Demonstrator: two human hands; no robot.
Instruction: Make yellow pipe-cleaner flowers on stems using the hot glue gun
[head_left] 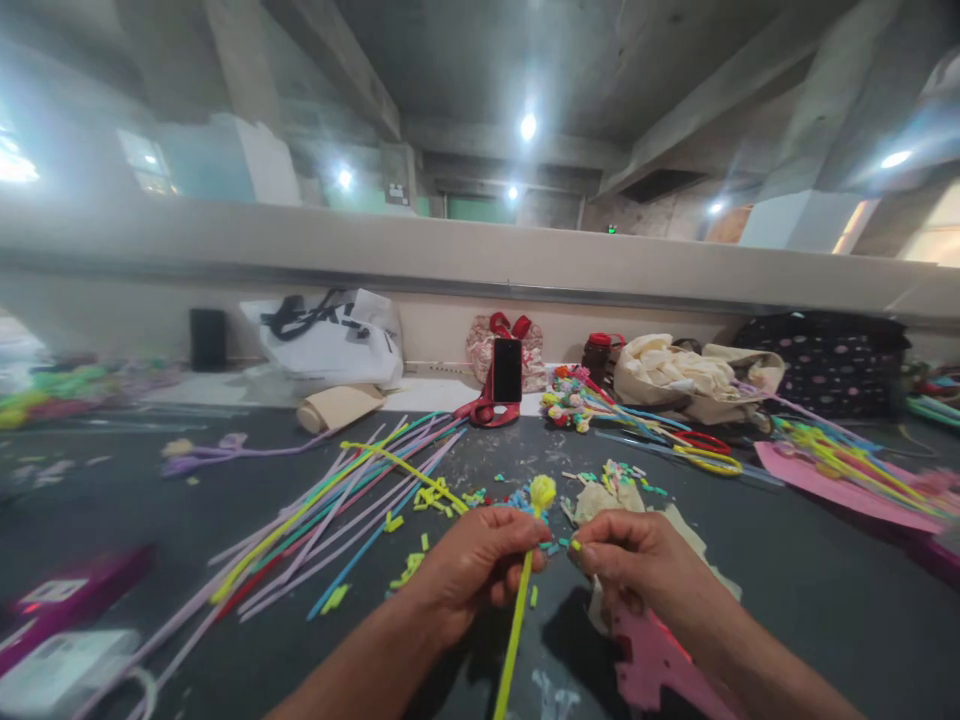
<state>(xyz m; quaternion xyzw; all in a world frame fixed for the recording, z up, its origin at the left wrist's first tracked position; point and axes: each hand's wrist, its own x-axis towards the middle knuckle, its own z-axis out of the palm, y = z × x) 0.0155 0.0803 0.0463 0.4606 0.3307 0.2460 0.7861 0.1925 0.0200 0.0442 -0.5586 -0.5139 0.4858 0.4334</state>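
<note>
My left hand [491, 560] is closed around a yellow stem [512, 640] that looks like a pipe cleaner. At its top, just above my fingers, sits a round yellow flower head [543, 491]. A short yellow piece [576, 545] shows at the fingertips of my right hand [637, 555], pinched between thumb and finger. The two hands are a small gap apart. Under my right hand lies a pink object [652, 655] whose kind I cannot make out; my hand partly covers it. Cut yellow bits [409, 570] are scattered left of my left hand.
Long coloured pipe cleaners [322, 530] spread across the left of the dark table. A phone [507, 370] stands upright behind, near red-handled scissors [495, 410]. A bunch of small flowers [568, 400] and a beige cloth bag [634, 385] are at the back right.
</note>
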